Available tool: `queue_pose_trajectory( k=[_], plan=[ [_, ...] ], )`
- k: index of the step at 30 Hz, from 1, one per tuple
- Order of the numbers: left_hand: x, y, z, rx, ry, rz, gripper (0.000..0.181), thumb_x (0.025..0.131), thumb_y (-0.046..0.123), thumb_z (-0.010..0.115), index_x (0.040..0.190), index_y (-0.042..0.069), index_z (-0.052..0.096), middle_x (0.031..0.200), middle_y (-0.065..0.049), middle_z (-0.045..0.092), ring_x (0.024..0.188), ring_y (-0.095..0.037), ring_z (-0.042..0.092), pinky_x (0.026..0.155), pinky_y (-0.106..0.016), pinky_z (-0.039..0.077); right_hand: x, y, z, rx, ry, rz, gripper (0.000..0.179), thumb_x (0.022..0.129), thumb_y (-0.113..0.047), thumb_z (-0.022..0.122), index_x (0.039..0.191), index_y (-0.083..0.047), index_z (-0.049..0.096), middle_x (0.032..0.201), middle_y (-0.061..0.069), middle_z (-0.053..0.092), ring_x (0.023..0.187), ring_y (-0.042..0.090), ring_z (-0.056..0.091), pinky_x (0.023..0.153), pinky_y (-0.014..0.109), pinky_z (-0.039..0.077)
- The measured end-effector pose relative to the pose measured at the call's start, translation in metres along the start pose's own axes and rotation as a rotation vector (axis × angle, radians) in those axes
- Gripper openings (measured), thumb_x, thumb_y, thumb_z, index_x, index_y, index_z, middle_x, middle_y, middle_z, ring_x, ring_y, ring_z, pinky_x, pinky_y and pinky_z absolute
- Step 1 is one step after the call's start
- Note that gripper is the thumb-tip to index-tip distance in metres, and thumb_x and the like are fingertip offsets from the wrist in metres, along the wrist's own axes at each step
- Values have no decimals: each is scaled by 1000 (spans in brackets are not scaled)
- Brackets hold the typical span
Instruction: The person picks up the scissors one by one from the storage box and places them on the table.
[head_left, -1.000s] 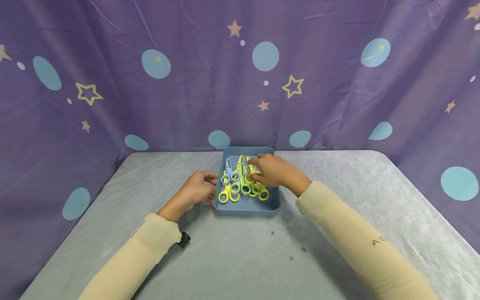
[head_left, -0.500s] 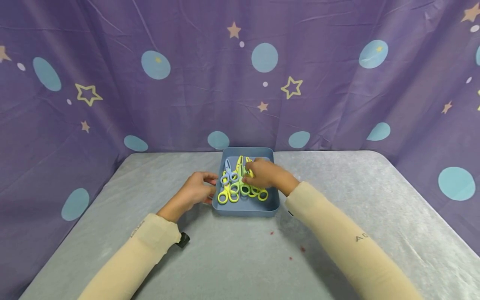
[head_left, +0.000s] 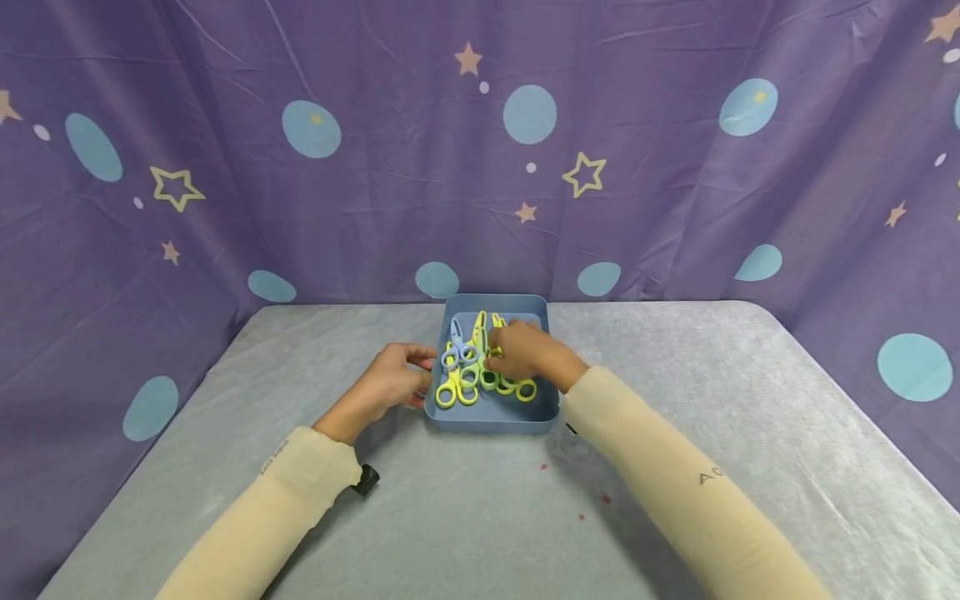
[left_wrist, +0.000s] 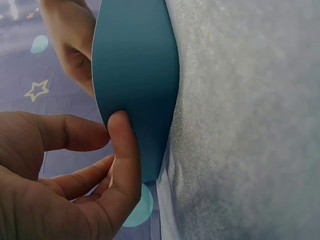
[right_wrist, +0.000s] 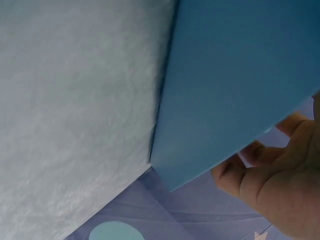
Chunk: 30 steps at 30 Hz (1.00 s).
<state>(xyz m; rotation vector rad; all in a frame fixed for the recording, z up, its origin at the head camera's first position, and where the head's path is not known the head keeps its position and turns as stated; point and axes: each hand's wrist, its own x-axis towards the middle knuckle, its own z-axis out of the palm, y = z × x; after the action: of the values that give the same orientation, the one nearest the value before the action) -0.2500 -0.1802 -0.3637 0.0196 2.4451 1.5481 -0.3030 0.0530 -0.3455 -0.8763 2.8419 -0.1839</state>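
A shallow blue tray (head_left: 491, 415) stands on the table and holds several loose scissors. A light-blue pair of scissors (head_left: 456, 337) lies at the left, over yellow scissors (head_left: 447, 398). Green scissors (head_left: 469, 377) lie in the middle. My left hand (head_left: 392, 381) is at the tray's left side; in the left wrist view its thumb (left_wrist: 125, 150) lies along the outer wall, and the other fingertips meet the rim. My right hand (head_left: 521, 348) reaches down into the tray, fingers bent over the scissors right of centre. I cannot tell whether it grips a pair.
Grey cloth covers the table (head_left: 480, 517), with small red marks (head_left: 605, 497) in front of the tray. A purple curtain (head_left: 375, 225) with stars and dots hangs close behind the tray's far side. The tray's raised walls surround the scissors.
My right hand has moved left and slightly lower over the scissors, mostly in the first half second, hiding a yellow handle ring. The left hand and tray stay nearly in place.
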Motion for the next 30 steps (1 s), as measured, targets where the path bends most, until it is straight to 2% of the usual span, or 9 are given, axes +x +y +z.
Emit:
queue_pose_trajectory(
  k=[4, 8, 11, 16, 19, 22, 25, 30],
  plan=[
    [-1, 0, 0, -1, 2, 3, 59, 86, -9, 51, 145, -3, 52, 130, -21, 51, 79, -24, 60, 63, -36, 61, 4, -5, 1, 17, 19, 47, 28, 102, -37, 59, 93, -11, 63, 82, 3, 57, 95, 26, 53, 87, 45, 39],
    [-1, 0, 0, -4, 1, 2, 59, 86, -9, 51, 145, -3, 52, 130, -21, 51, 79, -25, 60, 63, -37, 61, 7, -8, 2, 56, 10, 115, 26, 101, -35, 58, 89, -12, 56, 77, 3, 54, 86, 24, 50, 85, 43, 39],
    [-1, 0, 0, -6, -3, -2, 60, 86, -10, 51, 146, -3, 51, 131, -22, 51, 78, -24, 61, 63, -36, 61, 10, -9, 1, 77, -5, 155, 22, 100, -34, 58, 95, -12, 56, 83, 4, 58, 91, 26, 53, 90, 47, 41],
    [0, 1, -1, -10, -9, -7, 61, 85, -11, 52, 146, -3, 51, 132, -22, 51, 78, -23, 64, 63, -36, 61, 14, -10, 1, 97, 0, 188, 24, 96, -34, 59, 103, -11, 57, 94, 6, 63, 109, 34, 57, 98, 54, 42],
    [-1, 2, -1, -9, -10, -7, 61, 85, -11, 52, 146, -3, 51, 132, -22, 51, 79, -24, 65, 63, -36, 61, 15, -11, 1, 100, 4, 197, 25, 94, -35, 60, 102, -12, 58, 95, 5, 63, 111, 37, 56, 97, 54, 41],
    [-1, 2, -2, -11, -11, -8, 61, 85, -11, 52, 146, -3, 51, 132, -22, 51, 80, -24, 65, 64, -37, 61, 16, -13, 2, 87, -4, 201, 25, 96, -37, 60, 103, -13, 58, 94, 4, 63, 107, 36, 56, 93, 52, 41],
    [-1, 1, -2, -15, -12, -9, 60, 86, -11, 52, 146, -3, 51, 132, -22, 52, 80, -25, 65, 64, -37, 61, 17, -15, 2, 58, -16, 212, 32, 98, -40, 60, 114, -12, 60, 104, 5, 66, 111, 38, 55, 95, 52, 41],
    [-1, 0, -2, -11, -18, -4, 61, 86, -10, 52, 146, -3, 51, 132, -21, 52, 79, -24, 64, 65, -39, 62, 16, -16, 4, 29, -16, 208, 32, 100, -41, 59, 116, -13, 59, 110, 8, 67, 117, 41, 53, 97, 54, 40]
  ],
)
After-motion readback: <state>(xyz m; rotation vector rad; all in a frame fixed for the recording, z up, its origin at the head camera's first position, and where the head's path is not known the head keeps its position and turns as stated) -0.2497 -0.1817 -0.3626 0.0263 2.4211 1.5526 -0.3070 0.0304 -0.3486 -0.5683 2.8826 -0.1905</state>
